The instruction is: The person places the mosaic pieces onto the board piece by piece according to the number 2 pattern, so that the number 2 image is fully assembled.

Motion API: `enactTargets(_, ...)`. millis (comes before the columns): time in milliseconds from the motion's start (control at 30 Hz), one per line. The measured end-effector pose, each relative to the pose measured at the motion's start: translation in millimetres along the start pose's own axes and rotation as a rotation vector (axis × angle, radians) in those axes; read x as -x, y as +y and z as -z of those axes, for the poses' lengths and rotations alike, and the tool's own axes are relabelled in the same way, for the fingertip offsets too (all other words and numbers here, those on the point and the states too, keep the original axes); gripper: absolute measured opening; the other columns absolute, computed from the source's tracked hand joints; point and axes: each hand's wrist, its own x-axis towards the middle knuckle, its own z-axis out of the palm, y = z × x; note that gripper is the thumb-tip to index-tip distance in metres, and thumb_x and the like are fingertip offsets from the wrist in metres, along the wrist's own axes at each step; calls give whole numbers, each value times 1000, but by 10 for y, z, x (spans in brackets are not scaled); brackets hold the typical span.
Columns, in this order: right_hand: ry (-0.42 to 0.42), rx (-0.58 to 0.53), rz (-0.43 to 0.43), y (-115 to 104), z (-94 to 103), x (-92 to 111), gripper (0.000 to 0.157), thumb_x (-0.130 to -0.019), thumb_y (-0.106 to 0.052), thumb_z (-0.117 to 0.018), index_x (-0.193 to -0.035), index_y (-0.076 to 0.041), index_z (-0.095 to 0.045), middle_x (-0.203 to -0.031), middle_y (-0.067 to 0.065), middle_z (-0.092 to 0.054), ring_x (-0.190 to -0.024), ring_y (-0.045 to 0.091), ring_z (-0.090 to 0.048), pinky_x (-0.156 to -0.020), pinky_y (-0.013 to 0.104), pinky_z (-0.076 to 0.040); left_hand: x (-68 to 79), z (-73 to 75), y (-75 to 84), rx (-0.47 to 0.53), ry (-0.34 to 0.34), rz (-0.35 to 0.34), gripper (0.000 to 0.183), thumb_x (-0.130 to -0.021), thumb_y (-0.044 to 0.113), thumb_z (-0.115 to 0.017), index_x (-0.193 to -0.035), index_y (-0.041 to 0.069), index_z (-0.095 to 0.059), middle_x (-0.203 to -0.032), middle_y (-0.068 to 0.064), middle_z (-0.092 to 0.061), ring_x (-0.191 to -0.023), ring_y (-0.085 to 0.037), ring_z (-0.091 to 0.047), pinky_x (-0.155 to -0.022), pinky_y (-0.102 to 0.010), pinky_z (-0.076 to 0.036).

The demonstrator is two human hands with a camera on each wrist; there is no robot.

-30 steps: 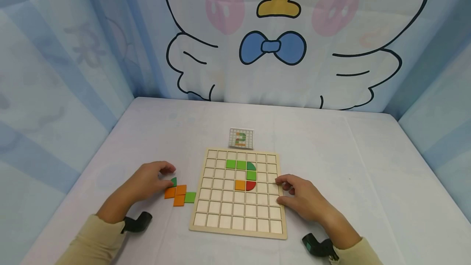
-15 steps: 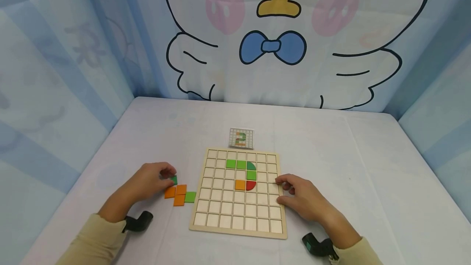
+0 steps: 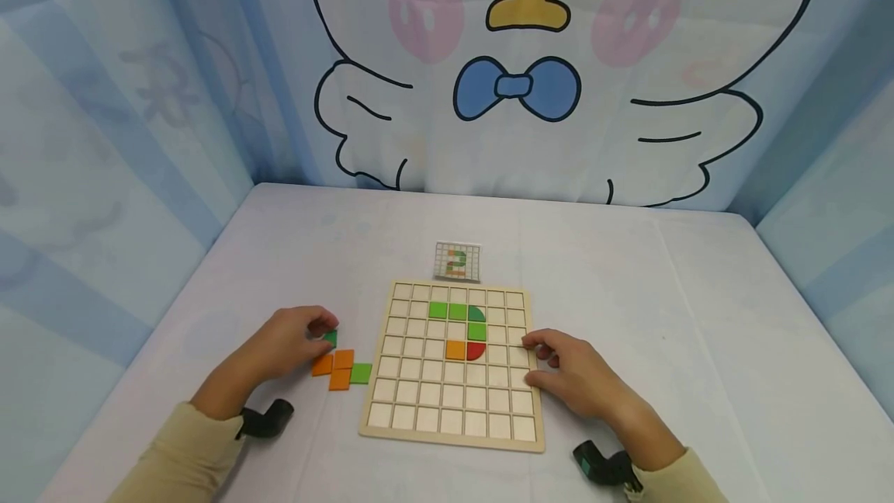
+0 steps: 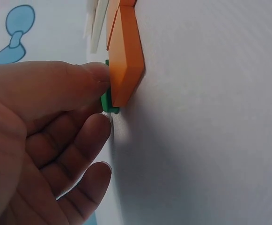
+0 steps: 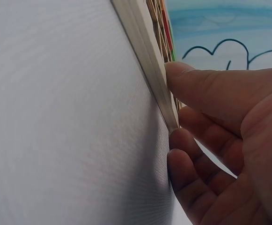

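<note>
My left hand [image 3: 293,340] pinches a dark green tile [image 3: 331,338] between thumb and fingers, low over the table left of the wooden grid board [image 3: 452,442]. In the left wrist view the green tile [image 4: 105,101] is partly hidden behind the thumb and an orange tile [image 4: 126,58]. Orange tiles [image 3: 340,380] and a light green tile [image 3: 361,373] lie between that hand and the board. At the board's right edge, my right hand [image 3: 580,379] rests with thumb and fingertips apart on the rim. Green tiles [image 3: 457,312], a red quarter-round [image 3: 476,351] and an orange square [image 3: 455,350] sit in the grid.
A small pattern card [image 3: 457,262] showing a 2-like figure stands just behind the board. White cloth covers the table [image 3: 663,293], and printed curtains [image 3: 517,146] close off the back and sides. Each wrist wears a black camera [image 3: 268,419].
The dark green tile has shifted slightly right with my left fingers, and more of it shows. My right hand stays on the board's edge.
</note>
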Motion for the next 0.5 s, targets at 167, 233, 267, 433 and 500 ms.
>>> enactTargets(167,3,0,7,5,1,-8,41,-85,-17,-78,-124,-10,-65,-106,-1,-63,-92,16,-57,-86,42,-49,-12,8,21,-12,-8,-10,24,-87,8,-75,-109,1,-68,-99,-3,-66,-89,-21,-59,-83,-44,-53)
enactTargets(233,4,-1,11,8,1,-10,41,-86,-17,-78,-124,-10,-65,-106,-1,-63,-93,16,-57,-86,42,-49,-12,12,28,-18,-8,-15,24,-87,7,-75,-108,1,-68,-98,-2,-66,-88,-21,-59,-82,-43,-53)
enactTargets(267,4,-1,13,9,1,-12,41,-86,-17,-78,-124,-10,-65,-106,-1,-63,-93,16,-57,-86,42,-49,-13,13,30,-19,-7,-17,23,-87,7,-76,-108,1,-68,-97,-2,-65,-87,-20,-58,-81,-43,-53)
enactTargets(433,3,2,18,14,4,-9,41,-85,-17,-78,-124,-10,-65,-106,-1,-63,-92,16,-57,-86,42,-49,-17,4,33,-40,-4,-19,23,-87,8,-76,-108,2,-68,-95,-1,-64,-85,-19,-57,-81,-42,-53)
enactTargets(500,2,1,18,13,4,-9,41,-85,-17,-78,-123,-9,-65,-106,-1,-63,-92,16,-57,-86,43,-49,-22,1,37,-50,-3,-20,23,-88,9,-76,-109,2,-68,-95,-1,-64,-86,-19,-57,-81,-42,-53)
